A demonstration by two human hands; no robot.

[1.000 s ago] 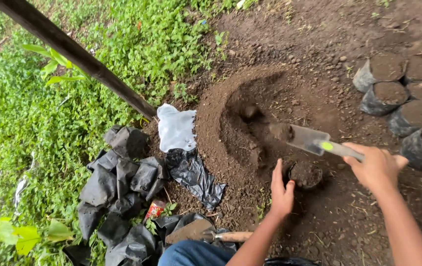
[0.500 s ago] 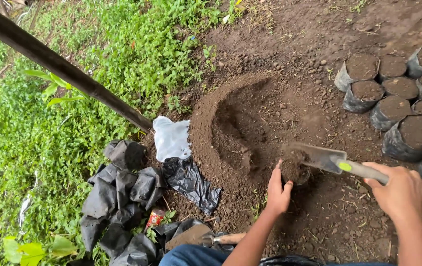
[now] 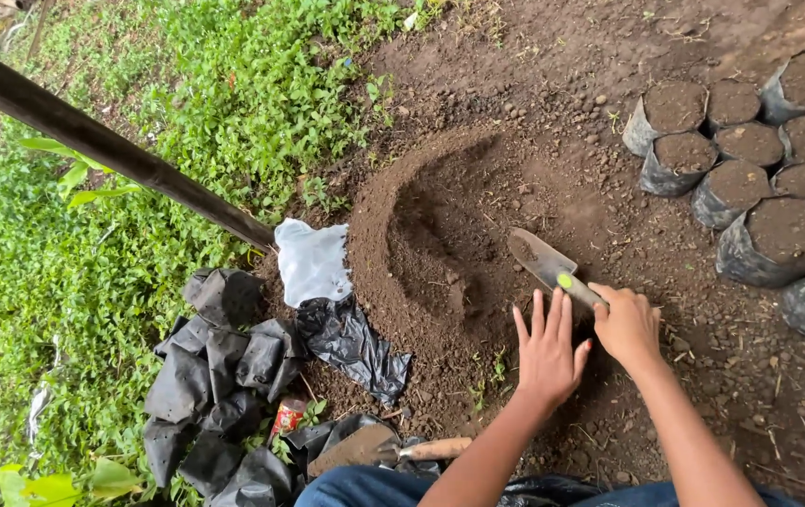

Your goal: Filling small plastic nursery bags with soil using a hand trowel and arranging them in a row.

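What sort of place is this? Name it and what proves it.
Probably an outdoor plant nursery plot: a scooped mound of loose brown soil, rows of soil-filled black plastic grow bags, and a heap of empty black bags beside green groundcover.

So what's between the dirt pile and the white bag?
Nothing: in the head view the white bag lies right against the left edge of the dirt pile, with no gap visible between them.

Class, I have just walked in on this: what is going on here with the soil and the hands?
A person crouches by a hollowed soil heap. The right hand grips a trowel by its handle, blade over the soil. The left hand lies spread, flat on the ground beside it. Filled black bags stand to the right; empty ones lie on the left.
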